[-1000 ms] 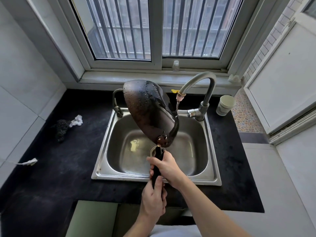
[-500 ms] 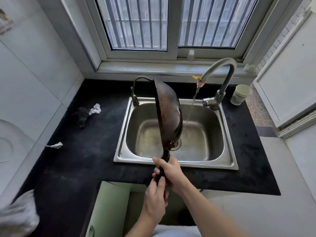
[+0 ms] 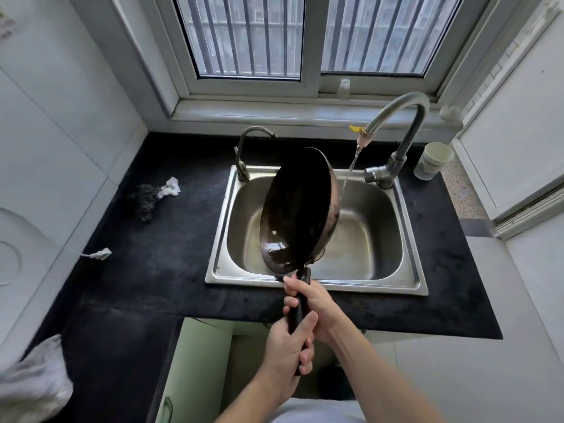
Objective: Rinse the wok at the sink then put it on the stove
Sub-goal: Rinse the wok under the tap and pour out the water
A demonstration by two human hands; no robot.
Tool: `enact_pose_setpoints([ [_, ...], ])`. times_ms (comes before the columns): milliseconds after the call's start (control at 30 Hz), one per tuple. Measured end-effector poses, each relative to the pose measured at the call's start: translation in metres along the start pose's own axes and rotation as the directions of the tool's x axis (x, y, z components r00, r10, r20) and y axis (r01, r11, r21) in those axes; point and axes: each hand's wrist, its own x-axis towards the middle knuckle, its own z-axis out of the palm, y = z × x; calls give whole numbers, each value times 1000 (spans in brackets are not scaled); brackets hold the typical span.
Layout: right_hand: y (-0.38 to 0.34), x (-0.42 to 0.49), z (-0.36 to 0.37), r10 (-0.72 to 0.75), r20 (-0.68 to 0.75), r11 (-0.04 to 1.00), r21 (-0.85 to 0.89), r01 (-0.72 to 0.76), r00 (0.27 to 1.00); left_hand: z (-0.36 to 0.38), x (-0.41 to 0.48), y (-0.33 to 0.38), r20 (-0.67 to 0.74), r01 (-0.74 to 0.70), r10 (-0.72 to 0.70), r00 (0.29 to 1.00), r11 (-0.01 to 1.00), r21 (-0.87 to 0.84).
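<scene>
A dark, wet wok [image 3: 297,209] is held tilted over the steel sink [image 3: 378,279], its blackened inside turned toward me and to the left. Both hands grip its black handle: my right hand [image 3: 314,303] higher up near the bowl, my left hand [image 3: 288,346] lower at the handle's end. A thin stream of water runs from the curved tap [image 3: 396,117] just right of the wok's rim. No stove is in view.
Black counter [image 3: 158,270] surrounds the sink. A steel scrubber [image 3: 143,199] with white paper lies left of it, a small white scrap [image 3: 99,254] nearer. A second small tap [image 3: 244,154] stands at the sink's back left. A white cup [image 3: 432,160] sits far right; cloth [image 3: 33,383] lower left.
The wok has rotated from showing its underside, through edge-on, to showing its inside. My view has shifted left and down. Both hands stay on the handle.
</scene>
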Motion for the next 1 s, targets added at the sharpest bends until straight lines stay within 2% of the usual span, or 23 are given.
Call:
enact_pose_setpoints([
  [133, -8, 2, -4, 11, -92, 998, -68, -18, 996, 3, 11, -4, -88, -57, 81, 993, 969, 241],
  [267, -18, 8, -18, -15, -125, 955, -295, -23, 992, 6, 24, -10, -101, -138, 203, 974, 884, 446],
  [367, -23, 13, -32, 4, -142, 895, -442, -67, 990, 9, 31, -15, -105, -160, 248, 963, 838, 521],
  [567, -35, 20, -48, 91, -192, 852, -494, -176, 977, 18, 45, -23, -122, -161, 293, 948, 776, 610],
  [633, -42, 22, -51, 89, -237, 788, -577, -214, 967, 21, 48, -25, -131, -153, 293, 947, 771, 618],
  [733, -54, 26, -54, 59, -304, 614, -740, -275, 951, 23, 51, -29, -164, -130, 292, 942, 771, 623],
  [833, -61, 29, -60, 84, -293, 478, -827, -297, 952, 21, 54, -34, -182, -115, 286, 941, 775, 622],
  [1000, -69, 27, -72, 159, -252, 413, -861, -296, 955, 17, 55, -43, -202, -96, 280, 938, 773, 627],
])
